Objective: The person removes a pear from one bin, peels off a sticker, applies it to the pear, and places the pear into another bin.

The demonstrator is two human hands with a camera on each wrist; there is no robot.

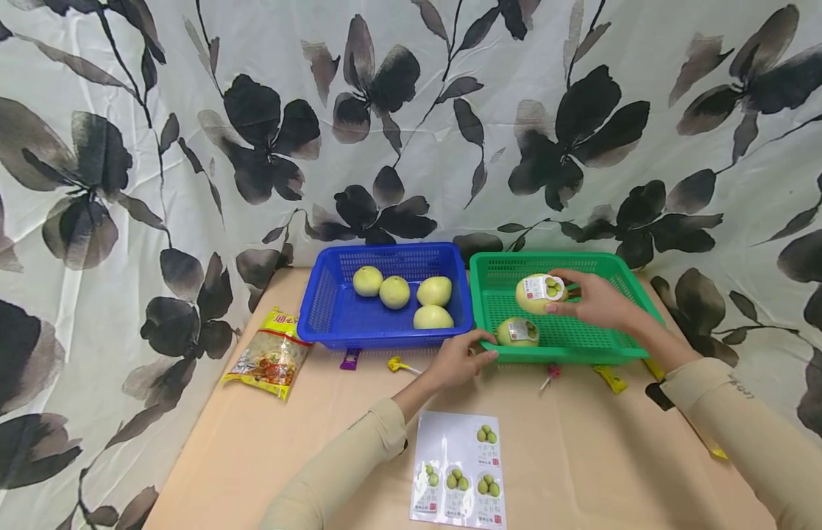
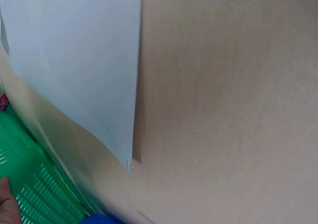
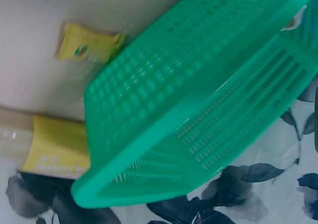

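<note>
A green basket (image 1: 576, 346) holds two pale fruits that carry stickers. My right hand (image 1: 561, 294) grips the upper labelled fruit (image 1: 533, 294) inside it, thumb on the far side and fingers on the near side. The second labelled fruit (image 1: 516, 333) lies at the basket's front left. My left hand (image 1: 485, 346) holds the green basket's front left rim beside that fruit. A blue basket (image 1: 324, 316) to the left holds several unlabelled fruits (image 1: 394, 292). A sticker sheet (image 1: 460, 471) lies on the table before me. In the left wrist view only a fingertip (image 2: 6, 204) shows, by the green basket (image 2: 30, 184).
A snack packet (image 1: 271, 357) lies left of the blue basket. Small wrapped sweets (image 1: 397, 364) and a lollipop (image 1: 551, 374) lie along the baskets' front edges, with a yellow packet (image 3: 89, 44) by the green basket. Floral cloth hangs close behind and around the table (image 1: 583, 456).
</note>
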